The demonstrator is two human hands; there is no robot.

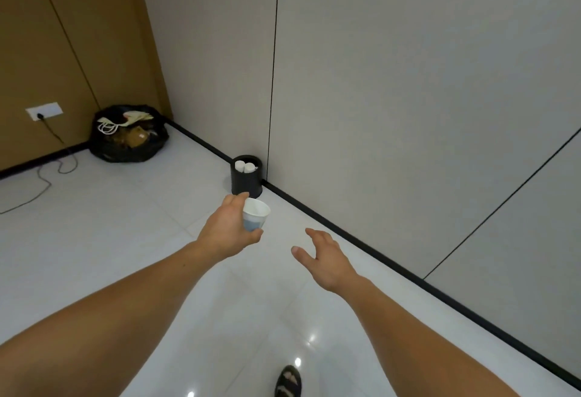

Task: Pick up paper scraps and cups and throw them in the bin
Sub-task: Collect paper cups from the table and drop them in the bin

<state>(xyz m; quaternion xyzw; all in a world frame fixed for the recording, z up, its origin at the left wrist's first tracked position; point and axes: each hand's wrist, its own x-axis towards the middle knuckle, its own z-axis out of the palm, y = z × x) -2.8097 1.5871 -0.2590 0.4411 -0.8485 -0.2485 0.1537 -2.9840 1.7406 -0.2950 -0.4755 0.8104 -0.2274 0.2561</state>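
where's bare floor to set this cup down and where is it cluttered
Bare tile floor lies between the bin and the black bag, and below the right hand along the baseboard. Crowded: white cups sit in the bin, and a cable trails left of the bag.

One wide-angle view, worn on the head, looks forward and steeply down onto the white floor [110, 239]. It faces the grey wall [408, 82]; the bin [246, 181] at the wall's foot sits mid-frame, fairly near.

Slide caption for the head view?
Left hand holds a paper cup out toward the black bin by the wall; right hand open.
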